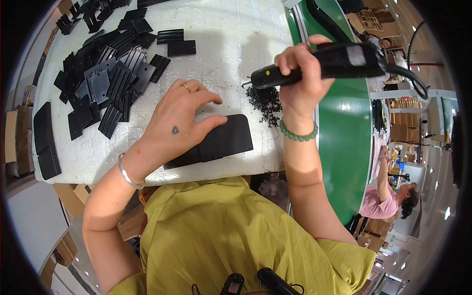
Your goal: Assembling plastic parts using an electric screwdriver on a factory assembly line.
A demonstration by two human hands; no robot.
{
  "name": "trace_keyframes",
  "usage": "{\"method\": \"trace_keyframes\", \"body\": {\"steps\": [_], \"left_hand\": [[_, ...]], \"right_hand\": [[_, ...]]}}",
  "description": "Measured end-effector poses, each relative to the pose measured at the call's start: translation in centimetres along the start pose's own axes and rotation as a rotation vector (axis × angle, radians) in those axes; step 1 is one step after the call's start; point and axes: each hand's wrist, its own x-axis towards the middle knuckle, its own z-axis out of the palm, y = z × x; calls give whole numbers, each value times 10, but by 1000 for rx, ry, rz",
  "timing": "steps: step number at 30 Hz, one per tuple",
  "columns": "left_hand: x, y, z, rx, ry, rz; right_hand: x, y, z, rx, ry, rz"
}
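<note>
My right hand [306, 73] is wrapped round a black electric screwdriver [344, 61] with a cord at its back end. The tool lies nearly level, its thin bit pointing left over a heap of small black screws [265, 101]. My left hand [183, 110] hovers over or rests on a flat black panel [227, 139] near the table's front edge; thumb and forefinger are apart with nothing seen between them. Whether the thumb touches the panel I cannot tell. Part of the panel is hidden under this hand.
Many black brackets and plates [118, 81] are piled on the white-covered table [221, 54] at the left. Another long black panel [46, 142] lies at the left edge. A green surface [341, 162] runs along the right. Farther right, a person in pink [381, 202] works.
</note>
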Motion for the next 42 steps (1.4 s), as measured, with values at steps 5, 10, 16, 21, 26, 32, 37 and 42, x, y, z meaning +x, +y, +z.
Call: {"method": "trace_keyframes", "body": {"steps": [5,10,16,21,26,32,37,42], "left_hand": [[25,-6,19,-22,144,97],[29,1,23,-141,154,205],[25,9,15,9,265,322],[19,16,7,111,242,373],[12,21,6,221,208,419],[-1,19,8,-59,161,363],[-9,5,-7,-98,207,64],[-30,5,-9,96,-44,-92]], "right_hand": [[-12,-39,7,152,-155,-19],[-23,-64,15,167,-242,-61],[-24,-77,15,193,-417,-84],[-26,-76,18,192,-471,-84],[-32,-80,23,93,-576,-117],[-42,-94,23,39,-616,-86],[-51,-87,19,35,-600,-19],[-79,-77,27,51,-553,155]]}}
